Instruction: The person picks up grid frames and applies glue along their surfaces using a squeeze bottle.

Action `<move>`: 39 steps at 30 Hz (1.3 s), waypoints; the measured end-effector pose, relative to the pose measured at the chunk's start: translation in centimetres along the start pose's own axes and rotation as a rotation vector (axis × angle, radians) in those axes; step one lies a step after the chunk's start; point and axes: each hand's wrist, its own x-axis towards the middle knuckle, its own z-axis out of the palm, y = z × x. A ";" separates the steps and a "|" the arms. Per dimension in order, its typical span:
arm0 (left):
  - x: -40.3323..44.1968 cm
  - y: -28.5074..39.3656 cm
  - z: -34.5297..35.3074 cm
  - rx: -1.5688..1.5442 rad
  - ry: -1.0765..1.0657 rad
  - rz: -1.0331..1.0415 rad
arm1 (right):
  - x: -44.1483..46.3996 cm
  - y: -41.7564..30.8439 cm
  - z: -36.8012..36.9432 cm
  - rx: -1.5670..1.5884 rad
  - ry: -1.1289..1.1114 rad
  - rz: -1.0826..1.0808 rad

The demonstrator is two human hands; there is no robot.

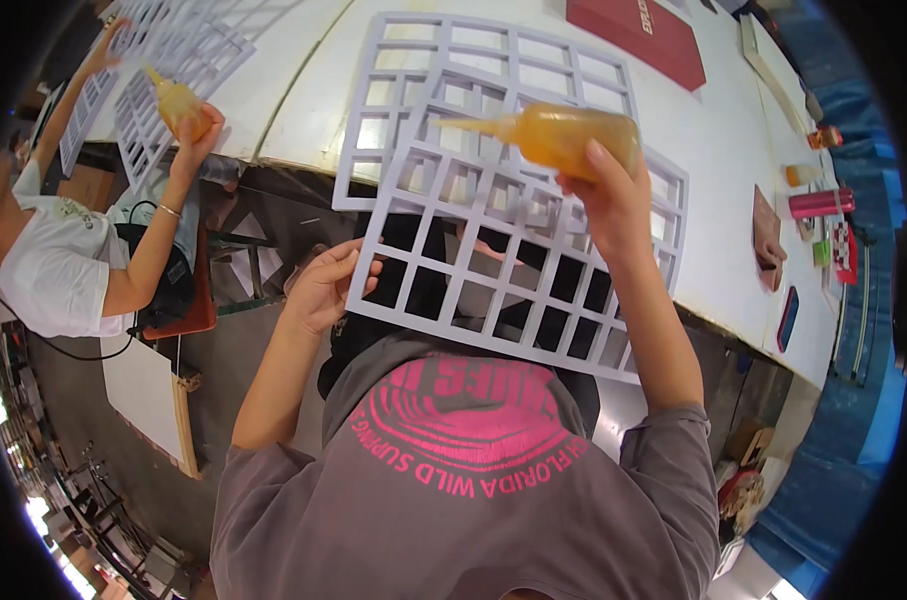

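Note:
My right hand [609, 195] is wrapped round a squeeze bottle [572, 138] of amber liquid, tipped on its side with its thin nozzle pointing left. Below the bottle, a pale grey grid frame [464, 262] slants from the table edge down over my lap. My left hand [331, 283] grips this frame at its left edge, thumb on top. Under it on the table lies another grid frame [402, 62] of the same kind, partly covered. The nozzle tip is over the upper left of the frames; whether it touches them I cannot tell.
At left a co-worker's hand [196, 130] holds a similar amber bottle [177, 105] over more grid frames [144, 115]. A dark red box [642, 38] lies on the white table [729, 150]. A pink cylinder [822, 203] and a phone-like slab [788, 318] are at right.

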 end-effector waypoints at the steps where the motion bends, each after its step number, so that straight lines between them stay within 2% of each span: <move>1: 0.0 0.2 0.3 0.012 0.027 0.007 | 1.8 0.6 0.4 -0.013 0.016 -0.013; 4: -0.3 0.1 2.0 0.050 0.142 0.021 | 6.1 2.7 1.1 -0.113 0.069 -0.021; 11: -1.2 0.3 1.0 0.083 0.044 -0.040 | 9.8 4.5 0.8 -0.164 0.077 -0.094; 15: -0.9 0.1 0.9 0.061 0.041 0.008 | 7.3 4.1 0.5 -0.151 0.007 0.020; 21: -0.3 -0.2 0.2 0.047 0.071 0.048 | -1.6 3.9 2.0 -0.119 -0.165 0.254; 27: 0.0 0.1 0.5 0.066 0.081 0.057 | -7.5 4.1 3.4 -0.098 -0.310 0.398; 31: 0.2 0.9 0.6 0.132 0.061 0.138 | -5.7 2.2 1.6 0.146 -0.301 0.575; 33: 0.5 1.6 -0.1 -0.049 0.030 0.202 | -3.4 1.9 -0.4 0.130 -0.108 0.427; 35: 0.6 2.1 0.5 -0.377 0.137 0.248 | -0.2 1.7 -2.7 0.085 -0.001 0.177; 36: 0.6 2.1 -0.9 -0.444 0.115 0.247 | 1.2 1.6 -3.8 0.060 0.048 0.114; 39: 0.1 -0.4 -1.4 -0.304 0.359 0.209 | 4.5 1.5 -6.4 0.000 0.172 -0.021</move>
